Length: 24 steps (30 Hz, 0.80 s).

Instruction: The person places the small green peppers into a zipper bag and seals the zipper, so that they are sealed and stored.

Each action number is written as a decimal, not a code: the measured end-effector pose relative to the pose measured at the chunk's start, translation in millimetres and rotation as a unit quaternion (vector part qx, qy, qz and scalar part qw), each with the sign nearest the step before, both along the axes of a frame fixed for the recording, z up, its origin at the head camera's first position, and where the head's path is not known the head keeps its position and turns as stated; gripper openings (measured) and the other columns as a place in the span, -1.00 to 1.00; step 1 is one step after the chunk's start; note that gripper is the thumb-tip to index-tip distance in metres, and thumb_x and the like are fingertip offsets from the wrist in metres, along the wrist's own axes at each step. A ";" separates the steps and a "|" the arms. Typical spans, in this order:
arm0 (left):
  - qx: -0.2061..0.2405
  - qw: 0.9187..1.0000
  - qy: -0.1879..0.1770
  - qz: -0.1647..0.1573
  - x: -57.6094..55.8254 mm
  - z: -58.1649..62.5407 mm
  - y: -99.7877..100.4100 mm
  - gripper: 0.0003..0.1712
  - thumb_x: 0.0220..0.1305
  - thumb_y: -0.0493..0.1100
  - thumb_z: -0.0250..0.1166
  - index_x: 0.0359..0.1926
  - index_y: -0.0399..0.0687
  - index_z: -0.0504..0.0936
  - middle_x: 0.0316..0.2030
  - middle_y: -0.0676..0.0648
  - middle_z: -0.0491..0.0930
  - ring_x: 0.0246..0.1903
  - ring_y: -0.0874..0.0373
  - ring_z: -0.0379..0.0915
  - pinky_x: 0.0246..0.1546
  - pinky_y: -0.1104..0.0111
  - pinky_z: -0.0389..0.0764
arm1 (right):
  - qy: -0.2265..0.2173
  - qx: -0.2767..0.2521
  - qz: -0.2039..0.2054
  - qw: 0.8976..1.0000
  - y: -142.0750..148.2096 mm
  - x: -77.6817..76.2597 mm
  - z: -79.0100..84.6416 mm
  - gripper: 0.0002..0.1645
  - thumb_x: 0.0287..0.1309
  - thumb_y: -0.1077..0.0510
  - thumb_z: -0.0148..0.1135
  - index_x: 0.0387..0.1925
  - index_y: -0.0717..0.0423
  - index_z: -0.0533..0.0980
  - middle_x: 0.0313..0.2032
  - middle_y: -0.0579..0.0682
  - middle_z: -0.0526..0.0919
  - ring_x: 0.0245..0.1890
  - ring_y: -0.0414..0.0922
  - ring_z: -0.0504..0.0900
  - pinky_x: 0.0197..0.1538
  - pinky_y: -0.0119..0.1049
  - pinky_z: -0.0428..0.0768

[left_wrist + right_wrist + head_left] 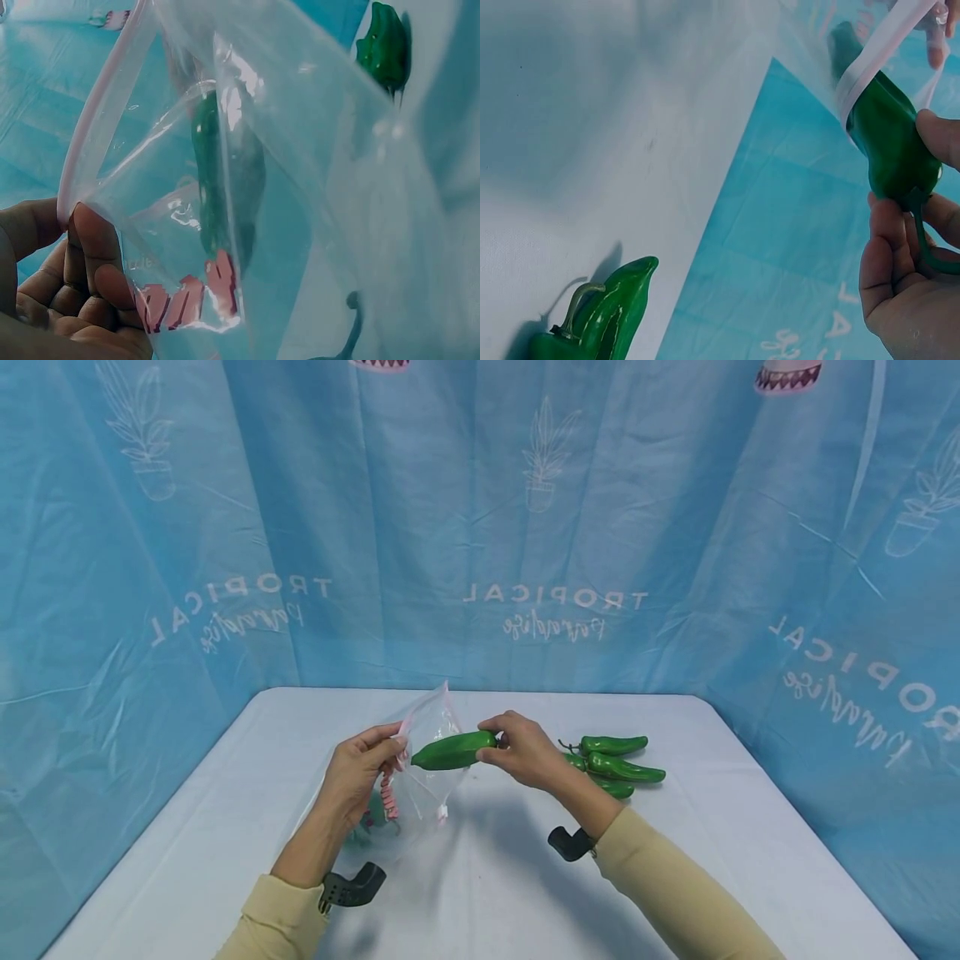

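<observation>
Pinching the edge of a clear bag [435, 789] at its pink rim [874, 64], the left hand [356, 768] holds the thin film between thumb and finger. The bag hangs over the bench [750, 827] and carries pink lettering [154, 307]; a teal shape [375, 810] shows low down (printed on or lying inside, I cannot tell which). With no other hold on the mouth visible, the free side could sag or fold inward and block the way, and a tug might draw the slick film out of so light a grip.

Next along, a green pepper [453, 750] is held nearly level in the air, its tip pointing left; the right wrist view shows that tip through the film, beyond the rim, so it looks to be in the mouth. Pushed off line, it could catch the rim and drag the bag sideways.

The right hand [525, 747] grips the pepper at its stem end, thumb on one side and fingers on the other. The glossy, rounded skin could turn or slide if that grip slackens, dropping the pepper outside the bag.

Furthest right, several more peppers [622, 767] lie bunched on the bench, partly hidden by the right hand and wrist.
</observation>
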State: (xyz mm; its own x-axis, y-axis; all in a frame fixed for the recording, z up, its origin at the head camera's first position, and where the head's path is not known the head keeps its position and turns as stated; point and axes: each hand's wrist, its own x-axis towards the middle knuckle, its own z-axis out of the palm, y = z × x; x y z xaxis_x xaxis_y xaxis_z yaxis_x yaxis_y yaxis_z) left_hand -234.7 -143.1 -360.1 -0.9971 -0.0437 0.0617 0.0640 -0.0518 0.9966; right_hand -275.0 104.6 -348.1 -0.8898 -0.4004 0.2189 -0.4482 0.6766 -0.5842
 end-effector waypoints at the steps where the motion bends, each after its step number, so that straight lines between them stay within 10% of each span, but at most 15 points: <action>1: 0.000 1.000 0.000 -0.001 -0.1 0.1 0.0 -0.57 0.27 -0.18 0.23 0.11 -0.29 0.50 -0.48 0.16 0.59 -0.51 0.29 0.39 -0.47 0.50 0.43 | 0.001 0.001 0.001 1.000 -1.1 -0.7 -0.3 -0.49 0.11 0.03 0.32 0.11 0.05 0.51 -0.13 -0.06 0.55 -0.25 -0.20 0.51 -0.23 -0.33 0.53; 24: -0.007 1.000 0.002 0.002 0.0 3.3 0.3 -0.56 0.27 -0.15 0.24 0.11 -0.27 0.51 -0.44 0.18 0.59 -0.47 0.28 0.39 -0.43 0.50 0.44 | 0.014 0.032 0.031 0.999 -24.6 -9.7 2.0 -0.48 0.11 0.02 0.31 0.10 0.12 0.51 -0.11 0.01 0.56 -0.28 -0.19 0.51 -0.23 -0.33 0.54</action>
